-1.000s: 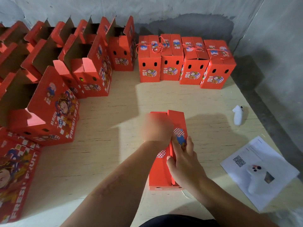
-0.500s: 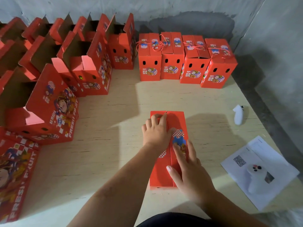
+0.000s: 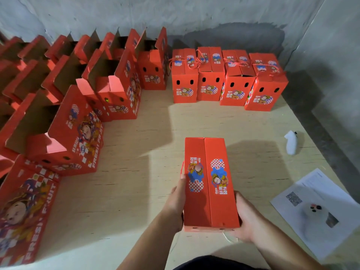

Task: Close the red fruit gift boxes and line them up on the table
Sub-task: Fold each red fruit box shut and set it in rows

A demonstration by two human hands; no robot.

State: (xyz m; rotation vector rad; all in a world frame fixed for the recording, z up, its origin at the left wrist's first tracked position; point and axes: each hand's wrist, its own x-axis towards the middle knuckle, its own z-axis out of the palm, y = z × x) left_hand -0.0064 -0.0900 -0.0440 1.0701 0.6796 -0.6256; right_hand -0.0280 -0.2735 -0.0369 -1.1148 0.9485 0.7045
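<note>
A: What are the hands doing?
B: The left hand (image 3: 176,199) and right hand (image 3: 246,219) hold a closed red box (image 3: 209,184) between them, one on each long side near its near end, fingers curled around the edges.

A: Where is that box?
B: Near the middle of the bench (image 3: 146,172), both top flaps down and meeting along the centre.

A: And around it?
B: Four closed boxes (image 3: 228,78) stand in a row at the far wall. Open boxes (image 3: 87,94) crowd the left. A sheet of paper (image 3: 315,211) lies to the right.
</note>
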